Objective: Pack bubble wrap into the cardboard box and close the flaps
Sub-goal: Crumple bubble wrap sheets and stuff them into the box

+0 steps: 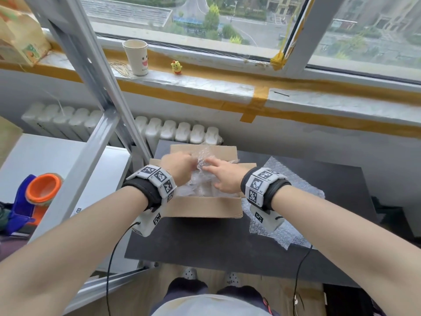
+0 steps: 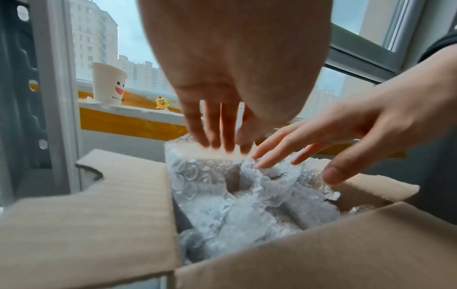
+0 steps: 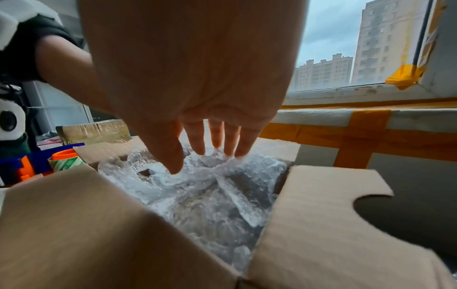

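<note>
An open cardboard box (image 1: 202, 207) stands on the black table (image 1: 205, 242), its flaps turned outward. Crumpled clear bubble wrap (image 1: 200, 181) fills it and rises above the rim at the far side. My left hand (image 1: 180, 166) reaches in from the left, its straight fingers (image 2: 217, 135) touching the top of the wrap (image 2: 235, 195). My right hand (image 1: 222, 176) comes in from the right with spread fingers (image 3: 217, 140) resting on the wrap (image 3: 210, 205). Neither hand grips anything. Box flaps (image 2: 99, 215) (image 3: 321, 215) fill the near part of both wrist views.
A loose bubble wrap sheet (image 1: 293, 226) lies on the table to the right of the box. A slanted metal frame (image 1: 95, 83) stands close on the left. An orange-cored tape roll (image 1: 43, 188) sits far left. A paper cup (image 1: 135, 57) and a yellow toy (image 1: 176, 67) are on the sill.
</note>
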Demonstrator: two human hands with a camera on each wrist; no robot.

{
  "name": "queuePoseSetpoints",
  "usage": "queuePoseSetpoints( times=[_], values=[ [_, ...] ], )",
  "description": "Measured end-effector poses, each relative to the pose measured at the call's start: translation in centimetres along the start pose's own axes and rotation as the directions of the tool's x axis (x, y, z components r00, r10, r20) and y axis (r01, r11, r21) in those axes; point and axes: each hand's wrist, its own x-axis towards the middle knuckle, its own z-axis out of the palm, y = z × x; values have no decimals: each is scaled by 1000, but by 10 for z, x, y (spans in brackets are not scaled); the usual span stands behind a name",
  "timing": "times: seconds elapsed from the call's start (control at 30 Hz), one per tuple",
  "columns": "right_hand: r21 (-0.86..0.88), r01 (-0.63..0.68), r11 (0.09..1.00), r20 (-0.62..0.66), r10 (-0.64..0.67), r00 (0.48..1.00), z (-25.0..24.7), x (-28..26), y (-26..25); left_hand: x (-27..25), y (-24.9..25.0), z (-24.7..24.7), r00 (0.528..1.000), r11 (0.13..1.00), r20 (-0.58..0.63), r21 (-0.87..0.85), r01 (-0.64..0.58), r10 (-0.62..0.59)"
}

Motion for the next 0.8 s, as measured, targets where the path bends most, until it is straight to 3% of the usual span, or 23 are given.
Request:
queuePoseSetpoints(
  times=[0.07,0.13,0.33,0.53,0.67,0.8],
  values=[
    [-13,-9,1000,38,10,999,-2,0,-2,-4,-4,0,969,998,-239,-19,-62,55],
    [-41,-11,999,76,14,997,-6,-2,-5,-5,-9,6,953,992,-282,-25,-124,112],
    [-99,-17,995,238,41,970,-9,-4,-7,-15,-6,22,992,991,15,-64,-121,122],
    [-32,-143,989,325,145,935,-19,7,-9,-2,-2,30,952,1000,307,-26,-2,10],
    [73,-241,968,411,191,891,-24,17,-8,14,10,29,920,992,385,-66,107,-74],
    [49,-272,961,442,223,869,-24,28,-5,29,13,32,902,989,420,-56,136,-100]
  ],
)
